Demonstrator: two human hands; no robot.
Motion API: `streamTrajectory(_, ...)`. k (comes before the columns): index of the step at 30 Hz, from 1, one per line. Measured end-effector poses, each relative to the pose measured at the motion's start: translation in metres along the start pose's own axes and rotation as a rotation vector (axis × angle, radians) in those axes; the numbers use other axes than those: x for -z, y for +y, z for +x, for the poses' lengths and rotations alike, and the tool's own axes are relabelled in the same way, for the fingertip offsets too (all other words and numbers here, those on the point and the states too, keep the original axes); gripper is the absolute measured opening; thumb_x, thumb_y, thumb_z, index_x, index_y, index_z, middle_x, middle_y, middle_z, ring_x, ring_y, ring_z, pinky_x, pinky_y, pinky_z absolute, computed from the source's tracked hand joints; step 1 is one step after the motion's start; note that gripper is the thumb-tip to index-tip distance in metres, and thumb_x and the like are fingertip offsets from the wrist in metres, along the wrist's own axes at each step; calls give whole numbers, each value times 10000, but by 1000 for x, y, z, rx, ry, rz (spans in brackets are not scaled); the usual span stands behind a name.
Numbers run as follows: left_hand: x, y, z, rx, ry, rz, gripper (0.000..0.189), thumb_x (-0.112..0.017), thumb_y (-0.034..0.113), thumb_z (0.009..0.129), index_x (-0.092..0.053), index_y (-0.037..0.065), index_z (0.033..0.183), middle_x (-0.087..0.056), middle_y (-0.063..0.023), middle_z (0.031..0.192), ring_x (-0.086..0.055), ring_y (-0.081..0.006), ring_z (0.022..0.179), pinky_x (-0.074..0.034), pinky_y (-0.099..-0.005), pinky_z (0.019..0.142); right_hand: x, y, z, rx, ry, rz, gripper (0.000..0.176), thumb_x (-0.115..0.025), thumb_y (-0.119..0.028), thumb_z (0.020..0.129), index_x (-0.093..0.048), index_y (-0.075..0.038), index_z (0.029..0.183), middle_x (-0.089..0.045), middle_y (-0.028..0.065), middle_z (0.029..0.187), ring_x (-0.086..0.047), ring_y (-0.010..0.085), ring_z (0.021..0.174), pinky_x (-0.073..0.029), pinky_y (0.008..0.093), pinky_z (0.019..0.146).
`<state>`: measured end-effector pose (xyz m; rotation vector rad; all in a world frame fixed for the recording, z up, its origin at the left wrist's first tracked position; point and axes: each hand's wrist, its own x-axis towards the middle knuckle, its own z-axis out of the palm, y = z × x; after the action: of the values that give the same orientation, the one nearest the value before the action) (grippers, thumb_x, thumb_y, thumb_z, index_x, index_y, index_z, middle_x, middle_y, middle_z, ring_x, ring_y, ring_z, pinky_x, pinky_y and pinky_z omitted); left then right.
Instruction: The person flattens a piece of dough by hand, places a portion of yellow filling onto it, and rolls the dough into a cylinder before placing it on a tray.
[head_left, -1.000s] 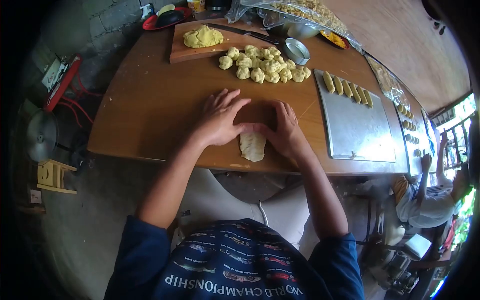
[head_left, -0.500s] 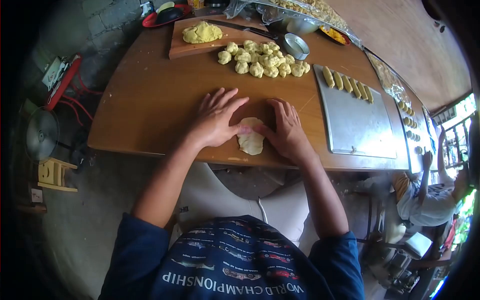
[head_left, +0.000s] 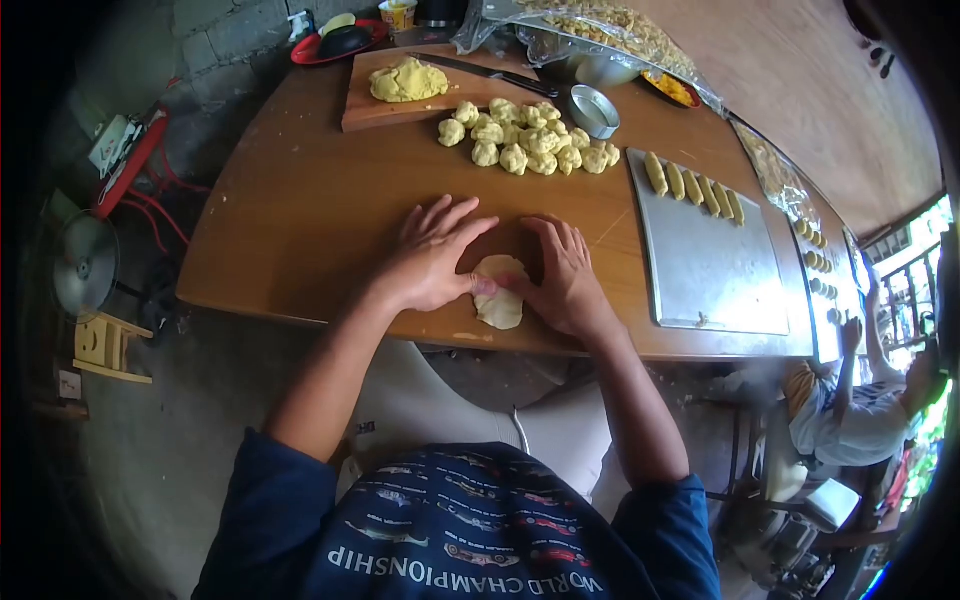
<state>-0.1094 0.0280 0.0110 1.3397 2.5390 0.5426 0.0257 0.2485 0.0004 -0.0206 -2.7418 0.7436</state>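
A flattened oval of pale dough (head_left: 500, 306) lies on the wooden table near its front edge. My left hand (head_left: 432, 262) is at its left side, fingers spread, the thumb pressing on the dough. From the right, my right hand (head_left: 566, 274) rests beside it with fingers extended and its thumb also on the dough. The two thumbs are close together over the upper middle of the piece. Beyond my hands sits a cluster of several yellow dough lumps (head_left: 541, 141). To the right, a metal tray (head_left: 712, 270) bears several rolled dough pieces (head_left: 677, 181) along its far side.
A wooden board (head_left: 365, 108) at the back holds a dough mass (head_left: 408, 80) and a knife (head_left: 490, 72). Near it stand a round metal tin (head_left: 594, 112), a red plate (head_left: 312, 50) and a plastic-covered tray (head_left: 640, 32). A person (head_left: 860, 420) sits at the far right.
The view has shifted slightly, so the table and its items appear lower. My thumbs remain on the dough, and both hands keep nearly the same pose.
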Motion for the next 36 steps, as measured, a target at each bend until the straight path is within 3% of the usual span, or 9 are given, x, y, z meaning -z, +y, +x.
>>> streamTrajectory(6,-9,9,-9,17,-4,19,952,-813,607,991,-409,239,1770,-258,-144,1889,-160,-435,1760,-127,-636,1417,3,-7,-13,44,14,35,789,-885,-424,949,-561,-24,1548,-577,231,1560,-543,466,1470,-390,559,1294)
streamTrajectory(8,-7,5,-8,-23,-14,9,928,-814,562,1010,-397,241,1775,-250,-143,1891,-155,-437,1761,-125,-640,1416,6,-7,-11,61,11,40,764,-907,-303,934,-555,-41,1559,-582,224,1562,-562,449,1468,-456,520,1252)
streamTrajectory(11,-1,3,-6,-51,-43,-3,902,-831,491,1015,-408,237,1770,-257,-142,1889,-155,-429,1763,-130,-635,1416,8,-11,-13,5,6,91,778,-900,-387,941,-567,-15,1538,-585,241,1553,-547,454,1472,-434,540,1264)
streamTrajectory(14,4,5,-7,-76,-64,-21,900,-844,442,1011,-411,227,1770,-258,-141,1890,-163,-424,1763,-140,-629,1415,11,-18,-15,0,14,97,759,-899,-366,937,-577,-14,1528,-585,241,1554,-547,453,1471,-431,539,1265)
streamTrajectory(21,3,6,-7,-76,-86,-7,922,-860,426,995,-413,210,1771,-237,-130,1903,-162,-402,1766,-138,-598,1427,10,-16,-13,68,12,34,731,-914,-283,925,-587,-46,1535,-606,222,1529,-581,443,1448,-474,517,1235)
streamTrajectory(25,7,1,4,-155,-149,5,932,-861,454,989,-420,193,1768,-240,-143,1900,-163,-405,1765,-134,-595,1429,12,-16,-15,77,13,82,726,-910,-296,942,-585,-45,1541,-592,228,1558,-565,448,1475,-451,523,1259)
streamTrajectory(30,-2,-2,-6,-193,-80,-59,962,-849,527,977,-424,169,1763,-260,-148,1893,-166,-401,1764,-128,-591,1432,8,-10,-19,111,-26,91,715,-898,-315,962,-584,-43,1544,-576,238,1595,-540,452,1514,-442,523,1271)
streamTrajectory(32,4,-2,-3,-197,-87,-39,954,-835,540,987,-424,168,1763,-261,-140,1894,-168,-398,1764,-127,-587,1434,10,-10,-18,87,-52,100,782,-894,-407,952,-560,-35,1554,-558,257,1593,-514,459,1525,-383,548,1310)
streamTrajectory(36,9,6,-2,-174,-112,-32,954,-825,555,993,-422,161,1763,-264,-146,1891,-160,-403,1765,-126,-583,1435,14,-15,-17,21,-78,164,762,-880,-393,962,-556,-36,1552,-550,256,1602,-496,458,1547,-374,553,1318)
